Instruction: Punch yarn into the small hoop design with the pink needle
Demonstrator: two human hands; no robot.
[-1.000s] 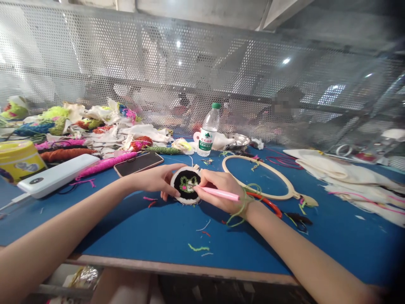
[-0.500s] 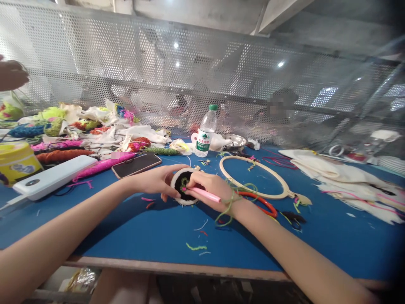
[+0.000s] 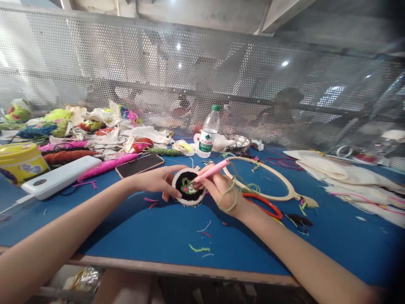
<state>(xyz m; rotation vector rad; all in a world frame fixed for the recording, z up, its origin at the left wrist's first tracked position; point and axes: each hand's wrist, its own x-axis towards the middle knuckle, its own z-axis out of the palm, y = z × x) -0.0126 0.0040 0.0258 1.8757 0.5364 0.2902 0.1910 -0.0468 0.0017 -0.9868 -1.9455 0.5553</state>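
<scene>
A small round embroidery hoop [image 3: 189,186] with black fabric and a green and pink motif rests on the blue table [image 3: 133,228]. My left hand [image 3: 160,179] grips its left rim, fingers curled around the edge. My right hand [image 3: 221,190] pinches a pink punch needle pen [image 3: 211,169], its tip touching the fabric and its tail pointing up and to the right. Green yarn [image 3: 232,195] loops around my right hand and wrist.
A large empty wooden hoop [image 3: 286,195] and red-handled scissors [image 3: 265,204] lie right of my hand. A phone [image 3: 139,164], white power bank [image 3: 61,176], yellow tub [image 3: 19,160], water bottle [image 3: 209,131], yarn skeins and cloth piles [image 3: 348,177] crowd the back. A perforated metal screen stands behind.
My right hand has turned palm-up, swinging the pen's tail from low right to up and right, tip still on the fabric. Another person's hand at far left is gone.
</scene>
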